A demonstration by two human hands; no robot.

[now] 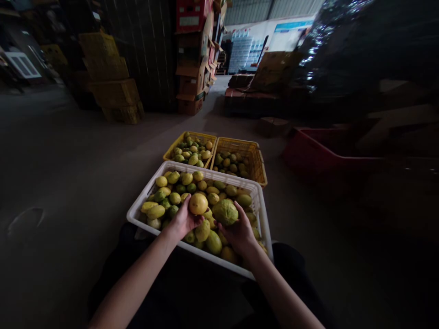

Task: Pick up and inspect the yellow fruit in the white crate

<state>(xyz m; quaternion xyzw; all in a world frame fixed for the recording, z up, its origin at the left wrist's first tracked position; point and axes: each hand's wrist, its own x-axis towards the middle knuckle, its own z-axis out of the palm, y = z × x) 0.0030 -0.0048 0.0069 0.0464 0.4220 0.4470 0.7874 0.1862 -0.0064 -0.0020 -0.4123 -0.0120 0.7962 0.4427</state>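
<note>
Seemingly inspecting, my left hand (185,220) grips a yellow fruit (198,204), my right hand (241,232) a green fruit (225,212), white crate (147,188) beneath; moving either needs steadiness.

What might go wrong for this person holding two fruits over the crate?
The smooth yellow fruit might slip from the left hand. The bumpy green fruit, held in the right hand, looks fairly large; if dropped, it could bruise the piled fruit in the white crate. The light is dim, so marks may be easy to miss.
</note>
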